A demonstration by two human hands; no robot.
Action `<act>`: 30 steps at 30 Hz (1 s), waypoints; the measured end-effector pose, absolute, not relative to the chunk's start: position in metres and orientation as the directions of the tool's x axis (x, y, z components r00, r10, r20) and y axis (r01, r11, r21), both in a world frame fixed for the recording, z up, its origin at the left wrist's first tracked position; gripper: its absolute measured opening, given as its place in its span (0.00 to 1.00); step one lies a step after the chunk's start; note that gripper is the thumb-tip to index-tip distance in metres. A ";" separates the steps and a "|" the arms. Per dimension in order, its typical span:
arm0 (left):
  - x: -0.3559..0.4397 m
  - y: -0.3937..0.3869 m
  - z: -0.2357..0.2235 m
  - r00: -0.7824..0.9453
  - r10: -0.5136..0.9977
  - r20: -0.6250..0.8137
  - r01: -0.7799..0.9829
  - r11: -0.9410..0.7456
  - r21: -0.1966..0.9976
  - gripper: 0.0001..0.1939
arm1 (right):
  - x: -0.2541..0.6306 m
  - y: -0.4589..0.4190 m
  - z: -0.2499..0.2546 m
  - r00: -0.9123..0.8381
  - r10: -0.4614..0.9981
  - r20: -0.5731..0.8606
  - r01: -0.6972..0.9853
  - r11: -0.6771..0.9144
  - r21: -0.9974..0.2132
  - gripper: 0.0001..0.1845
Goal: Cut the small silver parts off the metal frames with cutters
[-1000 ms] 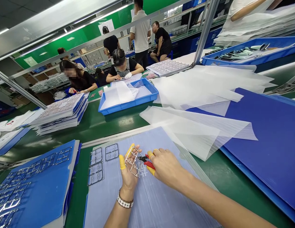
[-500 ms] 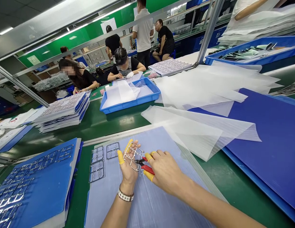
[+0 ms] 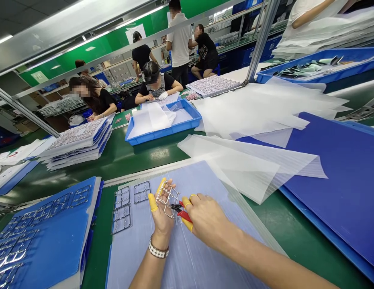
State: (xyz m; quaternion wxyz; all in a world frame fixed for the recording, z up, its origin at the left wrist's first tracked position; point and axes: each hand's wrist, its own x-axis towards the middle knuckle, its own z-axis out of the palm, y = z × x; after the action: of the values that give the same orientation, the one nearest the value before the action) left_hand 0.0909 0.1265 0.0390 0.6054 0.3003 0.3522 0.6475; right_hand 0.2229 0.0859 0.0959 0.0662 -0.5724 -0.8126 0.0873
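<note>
Metal lattice frame [image 3: 167, 198] sits pinched in the left hand [image 3: 162, 218], its grip closed between yellow-capped fingertips [image 3: 152, 202], just above a translucent sheet [image 3: 187, 249]. The right hand [image 3: 206, 218] grip wraps red-handled side cutters [image 3: 184, 214], their tip touching the frame. Three similar frames [image 3: 122, 210] lie flat on the sheet, a stacked blue folder [image 3: 45, 228] lies to the left, and loose film [image 3: 244, 168] overlaps the green worktop [image 3: 295, 237].

A long green-and-white painted wall [image 3: 69, 56] runs behind green-topped workbenches [image 3: 138, 156] and grey aluminium frame posts [image 3: 262, 40], beneath a dark ceiling [image 3: 12, 20] with slim white strip lights [image 3: 3, 39].
</note>
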 end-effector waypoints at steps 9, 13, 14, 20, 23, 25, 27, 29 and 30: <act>0.082 0.114 0.031 0.230 0.737 0.636 0.381 -0.669 0.638 0.36 | 0.240 0.110 0.065 -0.085 0.967 -0.240 -0.224 -0.253 -0.941 0.20; 0.085 0.109 0.024 0.484 0.613 0.624 0.548 -0.769 0.330 0.42 | 0.225 0.115 0.060 -0.091 0.953 -0.287 -0.407 -0.299 -0.863 0.23; 0.086 0.107 0.023 0.507 0.611 0.608 0.570 -0.766 0.296 0.42 | 0.223 0.115 0.058 -0.101 0.953 -0.285 -0.402 -0.301 -0.865 0.23; 0.080 0.092 0.031 0.248 0.764 0.596 0.460 -0.635 0.621 0.42 | 0.233 0.111 0.056 -0.051 0.992 -0.117 -0.168 -0.124 -0.978 0.19; 0.076 0.100 0.041 -0.064 0.981 0.181 -0.042 -0.184 0.982 0.36 | 0.233 0.103 0.058 -0.167 0.978 0.124 0.271 0.167 -0.948 0.12; 0.074 0.111 0.046 0.007 0.982 -0.190 -0.427 0.175 0.887 0.36 | 0.225 0.095 0.057 -0.326 0.910 0.255 0.471 0.390 -0.791 0.15; 0.074 0.122 0.047 0.189 0.913 -0.362 -0.615 0.397 0.681 0.37 | 0.214 0.087 0.055 -0.478 0.823 0.306 0.547 0.552 -0.630 0.18; 0.074 0.129 0.044 0.301 0.870 -0.390 -0.661 0.485 0.572 0.37 | 0.205 0.080 0.051 -0.567 0.766 0.303 0.568 0.630 -0.530 0.16; 0.075 0.130 0.043 0.327 0.862 -0.387 -0.668 0.501 0.551 0.35 | 0.202 0.077 0.050 -0.591 0.748 0.302 0.567 0.651 -0.504 0.15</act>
State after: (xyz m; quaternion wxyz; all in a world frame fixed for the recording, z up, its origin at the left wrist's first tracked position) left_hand 0.0748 0.1304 0.0429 0.8011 0.1474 0.3293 0.4775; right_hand 0.2021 0.0768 0.0496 0.2509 -0.3764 -0.8733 0.1807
